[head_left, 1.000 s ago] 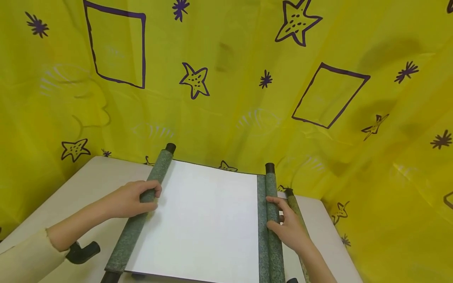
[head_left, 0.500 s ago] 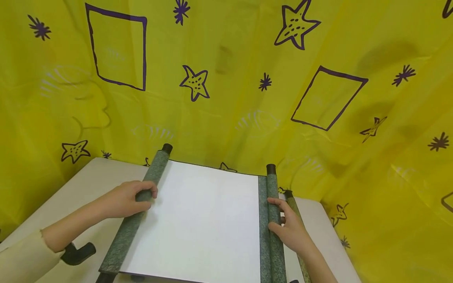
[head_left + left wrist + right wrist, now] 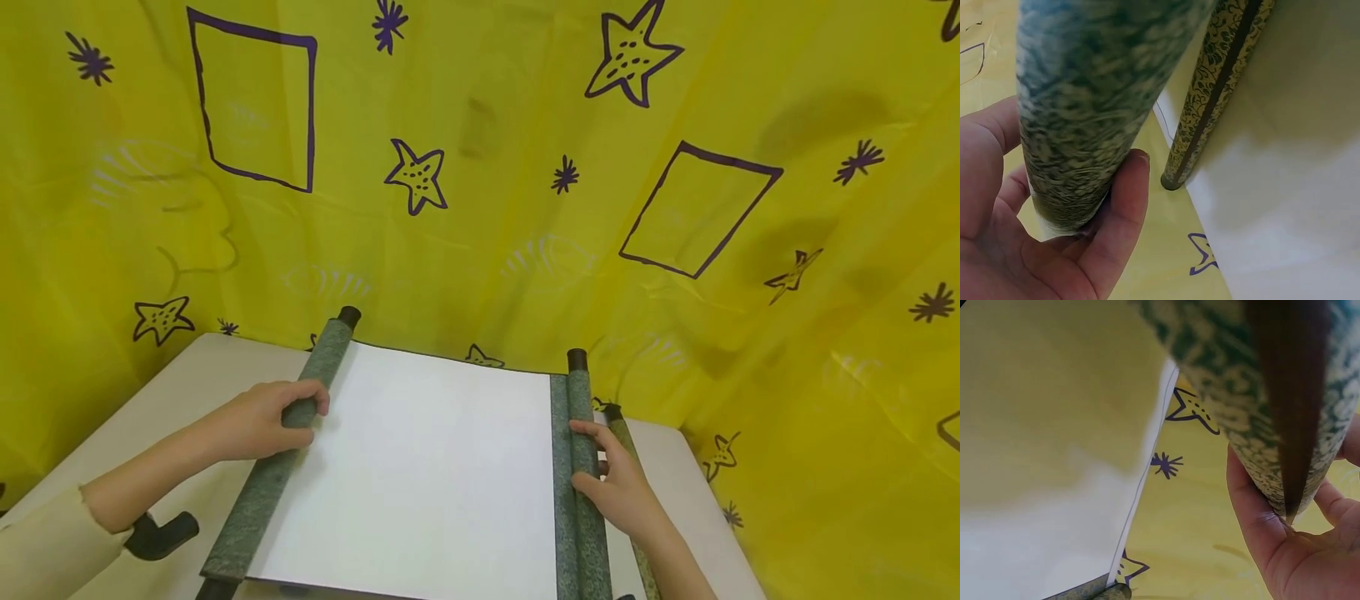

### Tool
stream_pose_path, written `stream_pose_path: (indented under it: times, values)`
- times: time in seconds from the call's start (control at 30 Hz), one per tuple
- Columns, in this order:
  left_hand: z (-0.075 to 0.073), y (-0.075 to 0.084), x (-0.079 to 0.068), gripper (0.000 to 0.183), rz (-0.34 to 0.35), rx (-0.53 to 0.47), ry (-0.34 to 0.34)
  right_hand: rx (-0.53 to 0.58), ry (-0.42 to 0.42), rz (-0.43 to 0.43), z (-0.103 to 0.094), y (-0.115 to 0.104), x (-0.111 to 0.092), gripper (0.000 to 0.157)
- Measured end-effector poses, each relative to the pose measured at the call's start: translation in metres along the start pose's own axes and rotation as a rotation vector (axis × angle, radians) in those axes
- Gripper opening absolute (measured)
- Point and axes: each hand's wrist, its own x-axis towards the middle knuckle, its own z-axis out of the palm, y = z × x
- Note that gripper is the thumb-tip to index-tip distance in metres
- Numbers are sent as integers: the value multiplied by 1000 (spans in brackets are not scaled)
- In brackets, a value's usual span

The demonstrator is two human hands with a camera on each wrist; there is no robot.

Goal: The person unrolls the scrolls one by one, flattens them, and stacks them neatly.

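Note:
A scroll with a white sheet lies unrolled across the table between its two green mottled rolls. My left hand holds the left roll near its middle, fingers and thumb bent round it. My right hand pinches the right roll between fingertips and thumb. Black knobs cap the visible ends of both rolls. In the left wrist view, fingers and thumb curl under the mottled roll. The right wrist view shows a dark strip along the patterned roll in the right hand.
An olive patterned roll lies on the white table beyond the right hand. A yellow curtain with purple stars hangs behind the table. A black curved piece sits by the left wrist.
The left hand has drawn the left roll slightly to the left, and more white sheet shows between the rolls. The right hand and right roll have barely moved.

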Motion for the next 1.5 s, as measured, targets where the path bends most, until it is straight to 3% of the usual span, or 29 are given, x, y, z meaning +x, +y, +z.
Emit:
stream_pose_path:
  times: [0.2,0.4,0.73,1.23,1.5]
  values:
    - [1,-2,-1,20,1,13,4,-9,-1,-22,-1,2,-2,60]
    - [2,-3,0,30,14,15,17,-4,-7,-24,-3,5,-2,59]
    - [-2,-7,-3,19,14,28,-9,-16,-19,-19,-5,5,-5,60]
    - [-7,-12,-5,26,9,60,37,-80,-1,21,-7,5,-4,60]
    - [-7,-22,-6,20,-35,60,25,-113,7,25,-9,8,-4,62]
